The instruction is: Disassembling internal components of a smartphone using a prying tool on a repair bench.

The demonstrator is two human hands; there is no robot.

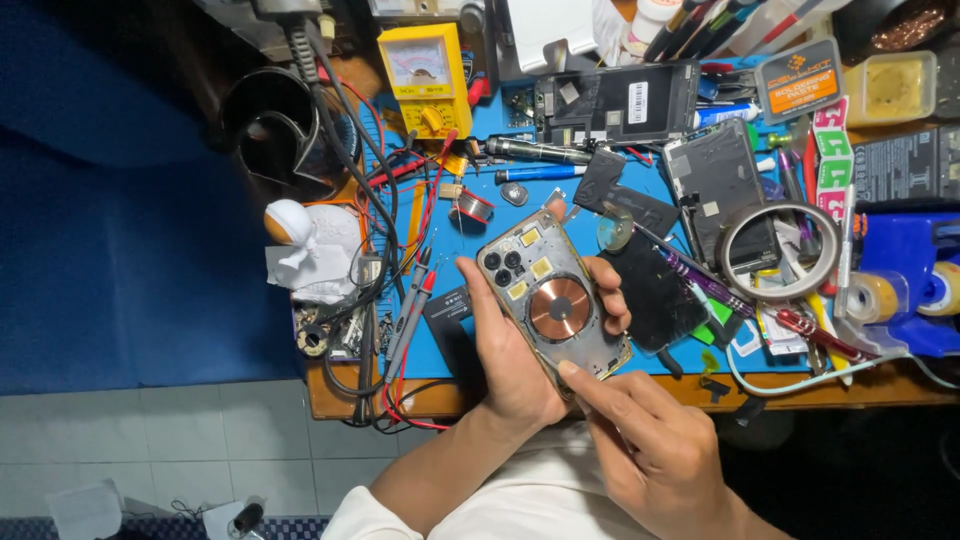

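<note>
l hand [512,345] fingers wrapped round phone back housing [553,292], r hand [650,440] forefinger on its edge

**Crowded bench leaves little room to pass**

The blue mat [480,235] is hemmed in: probe leads [410,300] and cables are strung along its left edge, a tape roll [778,250] and dismantled phones [715,185] are packed at right. A small bare patch is seen above the phone housing [553,297]; open space is left below the bench edge [800,388].
</note>
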